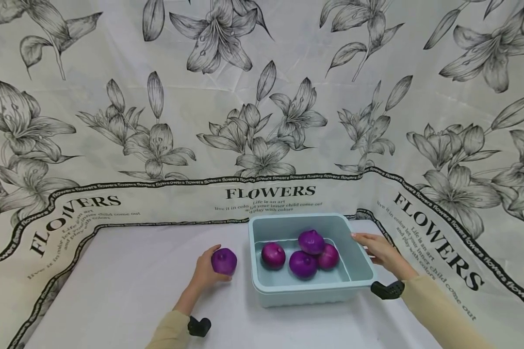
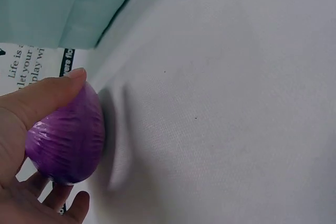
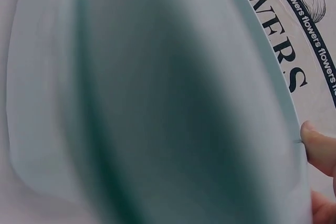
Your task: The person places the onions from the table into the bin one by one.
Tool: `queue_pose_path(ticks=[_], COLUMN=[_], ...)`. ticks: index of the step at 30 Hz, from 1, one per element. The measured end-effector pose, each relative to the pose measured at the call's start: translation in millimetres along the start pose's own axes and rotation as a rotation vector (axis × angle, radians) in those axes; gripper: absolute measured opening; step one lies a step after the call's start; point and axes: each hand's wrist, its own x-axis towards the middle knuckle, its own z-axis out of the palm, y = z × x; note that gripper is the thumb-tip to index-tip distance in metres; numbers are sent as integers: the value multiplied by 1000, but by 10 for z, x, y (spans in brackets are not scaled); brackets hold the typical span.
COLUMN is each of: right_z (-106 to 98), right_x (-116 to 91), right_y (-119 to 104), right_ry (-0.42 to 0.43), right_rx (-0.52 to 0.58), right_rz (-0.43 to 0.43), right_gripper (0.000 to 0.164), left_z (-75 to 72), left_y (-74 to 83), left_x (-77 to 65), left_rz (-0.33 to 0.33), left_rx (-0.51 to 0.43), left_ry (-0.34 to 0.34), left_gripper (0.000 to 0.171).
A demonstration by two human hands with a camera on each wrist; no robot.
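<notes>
My left hand grips a purple onion just left of a light blue plastic bin. In the left wrist view the thumb lies over one side of the onion, with fingers on the opposite side; part of its surface is covered by the hand. At the bin's right side, my right hand touches the outer rim with its fingertips, seen also at the edge of the right wrist view. Several purple onions lie inside the bin, one resting on top of others.
A white cloth covers the tabletop. Behind and at both sides stands a white fabric screen printed with black flowers and lettering. The bin is close to the screen's right-hand corner.
</notes>
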Motion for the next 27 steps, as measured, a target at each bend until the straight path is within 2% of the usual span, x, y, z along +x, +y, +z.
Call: queue_pose_path(ticks=[6, 18, 27], right_z=[11, 25, 14], right_x=[16, -16, -23], right_y=[37, 45, 30], right_ry=[20, -10, -6], right_rx=[2, 19, 25], right_rz=[4, -36, -34], right_gripper=[80, 80, 81], left_z=[35, 79, 129], left_y=[-17, -34, 4], left_x=[-45, -74, -46], left_rz=[24, -24, -25], left_rx=[48, 99, 132], left_ry=[20, 9, -25], left_gripper=[96, 92, 99])
